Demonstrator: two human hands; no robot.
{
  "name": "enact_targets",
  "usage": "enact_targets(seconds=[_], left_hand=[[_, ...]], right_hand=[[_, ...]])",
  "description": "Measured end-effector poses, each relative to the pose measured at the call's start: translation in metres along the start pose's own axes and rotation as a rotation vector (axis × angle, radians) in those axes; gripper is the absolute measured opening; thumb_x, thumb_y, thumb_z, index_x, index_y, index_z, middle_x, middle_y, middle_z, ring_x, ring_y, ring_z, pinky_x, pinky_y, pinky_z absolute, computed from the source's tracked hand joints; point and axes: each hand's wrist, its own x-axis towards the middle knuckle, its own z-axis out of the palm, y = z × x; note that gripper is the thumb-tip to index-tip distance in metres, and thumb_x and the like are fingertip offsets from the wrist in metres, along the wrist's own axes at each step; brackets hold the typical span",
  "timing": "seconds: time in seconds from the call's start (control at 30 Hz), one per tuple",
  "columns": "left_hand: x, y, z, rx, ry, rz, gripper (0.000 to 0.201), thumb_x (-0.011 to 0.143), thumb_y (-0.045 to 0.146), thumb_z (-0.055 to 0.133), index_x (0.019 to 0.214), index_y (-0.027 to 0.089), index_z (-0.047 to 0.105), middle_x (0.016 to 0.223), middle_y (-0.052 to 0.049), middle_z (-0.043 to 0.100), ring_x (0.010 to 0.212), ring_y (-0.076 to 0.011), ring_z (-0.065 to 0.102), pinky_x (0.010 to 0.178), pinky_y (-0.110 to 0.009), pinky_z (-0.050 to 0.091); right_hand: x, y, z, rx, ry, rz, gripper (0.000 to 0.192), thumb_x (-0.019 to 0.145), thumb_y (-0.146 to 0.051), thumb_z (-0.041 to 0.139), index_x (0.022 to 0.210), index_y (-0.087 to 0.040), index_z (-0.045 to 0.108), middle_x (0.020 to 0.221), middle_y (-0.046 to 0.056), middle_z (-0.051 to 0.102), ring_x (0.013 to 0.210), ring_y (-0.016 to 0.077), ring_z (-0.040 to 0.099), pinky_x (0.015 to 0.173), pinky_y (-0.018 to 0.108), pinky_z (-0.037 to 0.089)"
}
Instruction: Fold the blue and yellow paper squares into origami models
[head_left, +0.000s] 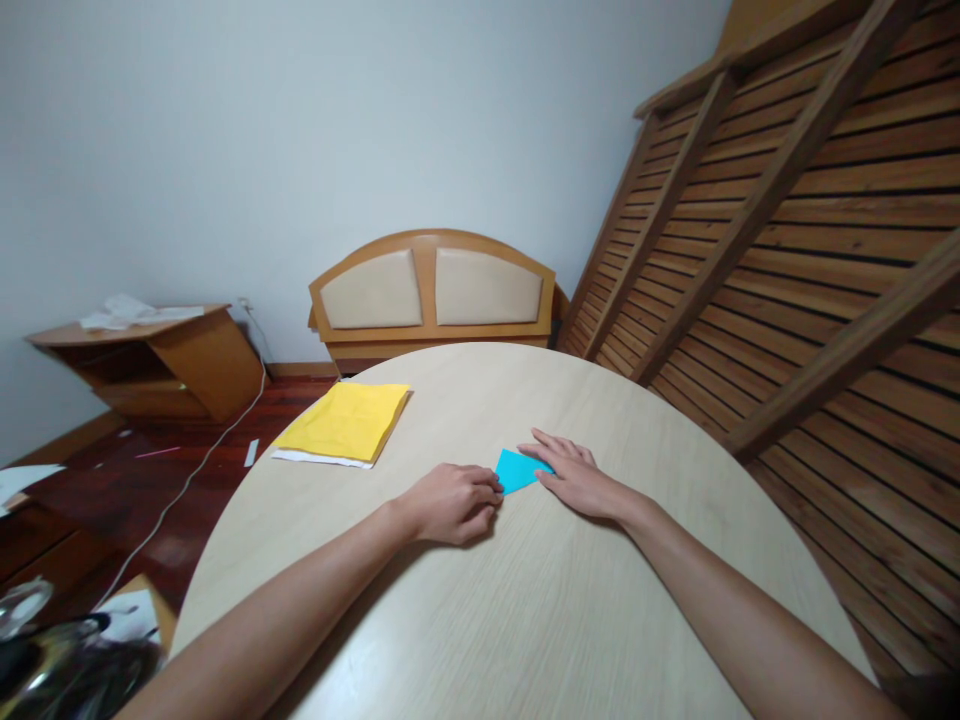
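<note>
Turquoise folded paper, a small flat piece with a pointed corner (515,468), lay on the round pale wood-grain table (540,600), a little beyond the table's middle as the wearer looked at it. Both hands met at it. The left hand (454,502) sat just to the paper's left, fingers curled under into a loose fist, its fingertips pressing the paper's near-left edge; it pinned rather than lifted, and whether thumb and finger actually nipped the edge could not be told. The right hand (574,478) lay flat and spread, palm down, its fingers covering the paper's right side and holding it against the table.

The paper's long axis ran roughly from the left hand up and away towards the right hand's fingertips, its visible point aimed at the left knuckles. Both hands touched it, neither clearly nearer.

Farther left of the paper, well apart, rested a stack of yellow sheets over white ones (345,423), near the table's far-left rim.
</note>
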Motion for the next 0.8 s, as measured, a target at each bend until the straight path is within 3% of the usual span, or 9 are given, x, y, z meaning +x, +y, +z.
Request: enact_targets(seconds=[0.23, 0.37, 0.43, 0.6, 0.8], left_hand=[[0.001, 0.0, 0.0, 0.008, 0.004, 0.018, 0.022, 0.09, 0.022, 0.047, 0.1, 0.018, 0.067, 0.113, -0.007, 0.068, 0.1, -0.0201, 0.065, 0.09, -0.032, 0.053], [0.002, 0.001, 0.0, 0.033, 0.0, 0.012, 0.02, 0.09, 0.023, 0.048, 0.098, 0.019, 0.066, 0.109, -0.007, 0.068, 0.098, -0.0201, 0.065, 0.089, -0.032, 0.053], [0.002, 0.002, 0.0, 0.041, 0.003, 0.011, 0.02, 0.09, 0.024, 0.048, 0.098, 0.019, 0.066, 0.108, -0.007, 0.068, 0.097, -0.0199, 0.065, 0.089, -0.031, 0.052], [0.001, 0.002, 0.001, 0.044, 0.0, 0.009, 0.021, 0.091, 0.023, 0.048, 0.1, 0.019, 0.065, 0.103, -0.007, 0.067, 0.093, -0.0197, 0.065, 0.088, -0.031, 0.052], [0.003, 0.003, 0.003, 0.034, -0.004, 0.001, 0.016, 0.09, 0.023, 0.049, 0.094, 0.018, 0.065, 0.101, -0.007, 0.065, 0.094, -0.0209, 0.064, 0.088, -0.031, 0.052]], right_hand=[[-0.004, 0.037, -0.003, -0.056, 0.085, 0.088, 0.053, 0.097, -0.027, 0.033, 0.149, -0.03, 0.04, 0.161, 0.006, 0.03, 0.146, 0.0304, 0.028, 0.114, 0.058, 0.025], [-0.006, 0.02, -0.01, -0.037, 0.258, -0.011, 0.049, 0.095, -0.018, 0.032, 0.139, -0.025, 0.053, 0.139, 0.008, 0.058, 0.132, 0.027, 0.046, 0.109, 0.051, 0.034], [-0.006, 0.002, -0.01, 0.015, 0.286, -0.119, 0.045, 0.098, -0.02, 0.032, 0.135, -0.024, 0.056, 0.135, 0.008, 0.061, 0.128, 0.0253, 0.049, 0.107, 0.047, 0.037], [-0.006, -0.035, 0.004, 0.044, 0.111, -0.325, 0.043, 0.103, -0.037, 0.035, 0.14, -0.028, 0.053, 0.143, 0.004, 0.056, 0.137, 0.0248, 0.041, 0.114, 0.047, 0.031], [-0.001, -0.036, 0.014, 0.034, -0.007, -0.242, 0.053, 0.1, -0.041, 0.04, 0.15, -0.025, 0.04, 0.155, 0.003, 0.041, 0.148, 0.0265, 0.024, 0.119, 0.05, 0.021]])
